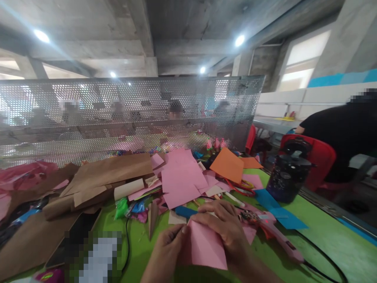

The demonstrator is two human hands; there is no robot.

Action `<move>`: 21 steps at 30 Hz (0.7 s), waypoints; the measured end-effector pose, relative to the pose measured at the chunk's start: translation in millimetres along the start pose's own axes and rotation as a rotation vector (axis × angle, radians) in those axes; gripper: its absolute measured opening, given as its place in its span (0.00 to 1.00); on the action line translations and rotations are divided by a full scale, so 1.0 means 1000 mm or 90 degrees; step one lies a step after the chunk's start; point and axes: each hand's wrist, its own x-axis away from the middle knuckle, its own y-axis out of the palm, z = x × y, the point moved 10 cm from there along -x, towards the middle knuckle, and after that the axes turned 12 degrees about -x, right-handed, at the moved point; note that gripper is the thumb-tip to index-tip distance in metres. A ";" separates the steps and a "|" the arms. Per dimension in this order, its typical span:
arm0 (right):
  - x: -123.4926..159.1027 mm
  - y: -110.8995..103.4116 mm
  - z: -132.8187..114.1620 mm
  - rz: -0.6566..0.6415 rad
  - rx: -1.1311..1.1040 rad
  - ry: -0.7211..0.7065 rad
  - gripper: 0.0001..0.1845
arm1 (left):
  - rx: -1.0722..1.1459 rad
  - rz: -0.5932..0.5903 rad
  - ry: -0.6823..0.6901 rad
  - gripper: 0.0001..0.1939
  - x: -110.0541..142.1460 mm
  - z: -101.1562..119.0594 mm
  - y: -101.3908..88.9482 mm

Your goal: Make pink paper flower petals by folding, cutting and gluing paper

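Small pale marks on the dark lidded bottle (290,177) at the right of the desk (332,230), too blurred to read; likewise a pixelated pale patch (98,257) at lower left. Between both hands, low in the view just right of centre: a sheet of plain pink paper (207,247), matt, straight along the lower edge, tilted, with a soft shadow toward the left. Left hand (167,247) with thumb pressed on the upper left corner, pinched on the paper against fingers hidden underneath. Right hand (225,224) with fingers close together and bent over the upper right part of the same sheet; impossible to tell whether clamped, with the thumb out of sight. Just right of there, a pink glue gun (278,232) with a black cable, near blue paper (281,208). Beyond the hands, more pink sheets (182,179) in a heap, orange paper (226,165), a brown paper cone (152,220) and, leftward, large brown paper (110,171). Bright green desktop, crowded at left and centre. Behind, a perforated metal panel (141,114), grey concrete ceiling, lit lamps (240,40); at right, a red chair (321,157) and a person in black (341,129).
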 end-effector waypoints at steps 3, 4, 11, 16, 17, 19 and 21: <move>0.000 -0.005 -0.001 0.021 0.003 -0.007 0.09 | 0.019 -0.039 0.003 0.24 0.001 0.000 0.008; 0.000 -0.006 -0.001 0.030 0.003 -0.009 0.09 | 0.024 -0.045 0.001 0.23 0.001 0.000 0.010; 0.000 -0.002 0.000 0.015 -0.002 -0.008 0.11 | -0.016 -0.013 0.026 0.23 0.002 0.009 0.005; 0.001 0.001 0.001 -0.007 -0.017 -0.006 0.10 | -0.063 -0.019 0.035 0.21 0.001 0.007 0.005; 0.002 0.001 0.000 -0.009 -0.021 -0.011 0.10 | -0.070 -0.019 0.036 0.21 0.001 0.006 0.005; 0.003 0.001 0.000 -0.007 -0.023 -0.018 0.10 | -0.066 -0.025 0.041 0.22 0.001 0.007 0.006; 0.003 0.002 -0.001 -0.008 -0.014 -0.018 0.10 | -0.051 -0.030 0.038 0.23 0.001 0.008 0.007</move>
